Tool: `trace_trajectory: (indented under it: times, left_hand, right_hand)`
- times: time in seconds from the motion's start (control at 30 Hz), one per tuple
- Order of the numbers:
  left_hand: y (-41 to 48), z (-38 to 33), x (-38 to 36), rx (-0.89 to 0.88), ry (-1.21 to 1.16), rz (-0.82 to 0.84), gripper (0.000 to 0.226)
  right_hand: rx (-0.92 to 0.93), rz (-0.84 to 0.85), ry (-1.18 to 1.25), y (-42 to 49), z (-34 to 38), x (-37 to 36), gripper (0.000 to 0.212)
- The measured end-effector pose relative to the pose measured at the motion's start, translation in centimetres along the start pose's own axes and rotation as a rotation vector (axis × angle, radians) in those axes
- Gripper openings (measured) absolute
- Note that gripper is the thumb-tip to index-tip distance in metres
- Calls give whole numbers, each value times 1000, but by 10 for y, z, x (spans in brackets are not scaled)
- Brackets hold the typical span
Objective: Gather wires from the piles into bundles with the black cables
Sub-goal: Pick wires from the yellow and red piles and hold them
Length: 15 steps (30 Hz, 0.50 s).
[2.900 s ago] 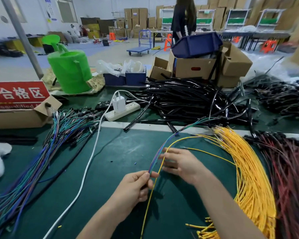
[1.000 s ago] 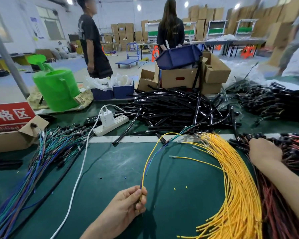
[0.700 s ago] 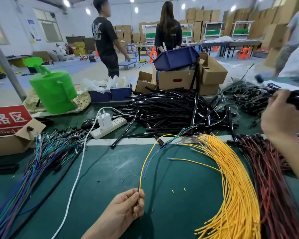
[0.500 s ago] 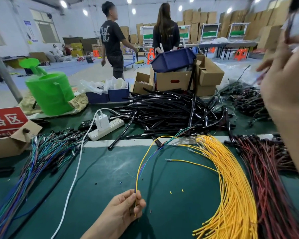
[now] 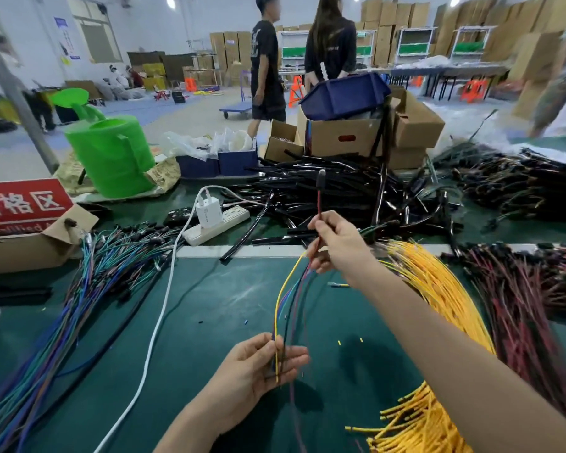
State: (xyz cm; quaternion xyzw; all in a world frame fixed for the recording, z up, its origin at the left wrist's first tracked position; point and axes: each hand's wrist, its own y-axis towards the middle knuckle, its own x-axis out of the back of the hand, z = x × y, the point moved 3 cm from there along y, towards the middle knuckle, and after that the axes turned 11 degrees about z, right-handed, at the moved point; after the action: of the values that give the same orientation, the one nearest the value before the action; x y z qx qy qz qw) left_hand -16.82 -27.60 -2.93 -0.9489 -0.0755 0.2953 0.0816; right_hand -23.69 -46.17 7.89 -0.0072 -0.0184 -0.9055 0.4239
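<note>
Your left hand pinches the lower ends of a small bundle (yellow wire, blue and dark ones) low over the green mat. Your right hand, higher and farther out, grips a red wire just below its black tip. That wire's length runs back toward the left hand, the nearer to take it in, I'd judge; the black cables lie just beyond the right

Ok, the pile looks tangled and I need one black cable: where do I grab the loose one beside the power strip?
Take the black cable by its near end, which lies across the white strip, clear of the pile. Come from above on its right, since the power strip sits close on its left, then probably draw it towards you along its length.
</note>
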Motion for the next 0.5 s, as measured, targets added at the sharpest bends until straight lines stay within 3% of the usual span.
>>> trace_trajectory:
  times: [0.5]
  left_hand:
    - [-3, -1, 0, 49, -22, 3, 24]
  right_hand:
    - [121, -120, -270, 40, -18, 30, 25]
